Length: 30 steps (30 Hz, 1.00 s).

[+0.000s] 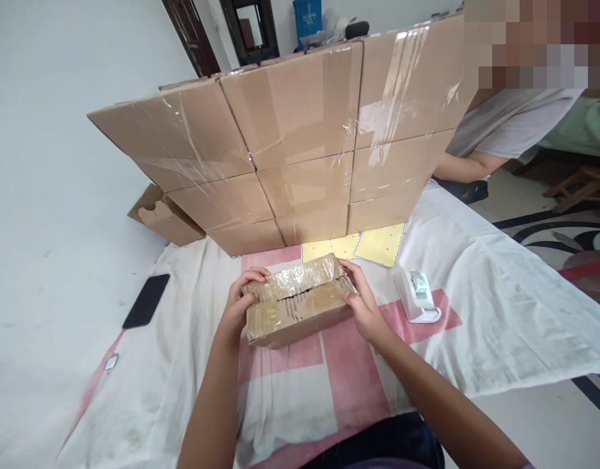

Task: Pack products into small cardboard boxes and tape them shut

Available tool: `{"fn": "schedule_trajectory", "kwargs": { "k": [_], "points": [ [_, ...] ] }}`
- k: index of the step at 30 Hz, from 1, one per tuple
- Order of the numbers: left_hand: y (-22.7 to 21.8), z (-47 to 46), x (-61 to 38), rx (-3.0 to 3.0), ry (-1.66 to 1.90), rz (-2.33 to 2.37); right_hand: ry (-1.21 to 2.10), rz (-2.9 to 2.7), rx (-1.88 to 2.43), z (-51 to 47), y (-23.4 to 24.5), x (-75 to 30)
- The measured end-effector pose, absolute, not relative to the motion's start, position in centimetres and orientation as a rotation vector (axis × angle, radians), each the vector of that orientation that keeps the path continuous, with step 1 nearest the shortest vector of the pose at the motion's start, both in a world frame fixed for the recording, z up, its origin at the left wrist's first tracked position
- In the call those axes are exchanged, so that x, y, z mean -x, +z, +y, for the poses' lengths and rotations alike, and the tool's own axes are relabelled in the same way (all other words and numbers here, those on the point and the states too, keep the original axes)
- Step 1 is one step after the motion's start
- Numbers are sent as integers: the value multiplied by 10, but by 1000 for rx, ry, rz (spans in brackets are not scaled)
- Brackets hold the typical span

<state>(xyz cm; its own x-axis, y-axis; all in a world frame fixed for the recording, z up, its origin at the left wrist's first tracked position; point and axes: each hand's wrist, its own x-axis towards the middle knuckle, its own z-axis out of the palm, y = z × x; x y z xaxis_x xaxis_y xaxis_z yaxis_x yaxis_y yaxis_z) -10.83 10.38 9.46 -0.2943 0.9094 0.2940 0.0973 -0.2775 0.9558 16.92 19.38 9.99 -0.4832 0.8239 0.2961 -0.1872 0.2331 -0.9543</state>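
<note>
A small cardboard box (296, 305) wrapped in clear tape lies on the white and pink cloth (480, 326) in front of me. Its top flaps are pressed down, with a dark slit between them. My left hand (242, 301) grips the box's left end, fingers curled over the top edge. At the box's right end, my right hand (361, 301) holds on with its thumb on the front face and its fingers over the top.
A wall of stacked, taped cardboard boxes (300, 143) stands behind. A white tape dispenser (417, 296) lies to the right, a black phone (146, 300) to the left. Yellow paper (378, 245) sits under the stack. Another person (505, 124) sits at the far right.
</note>
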Motion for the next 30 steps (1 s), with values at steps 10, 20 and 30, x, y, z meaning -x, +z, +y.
{"fn": "schedule_trajectory", "kwargs": {
  "k": [10, 20, 30],
  "points": [
    [161, 63, 79, -2172, 1011, 1926, 1198, -1647, 567, 195, 90, -170],
    [155, 62, 33, -2592, 311, 2075, 636, -1283, 1052, 253, 91, -306],
    [169, 44, 3, -2918, 543, 2013, 1447, -1064, 909, 288, 48, -298]
  ]
}}
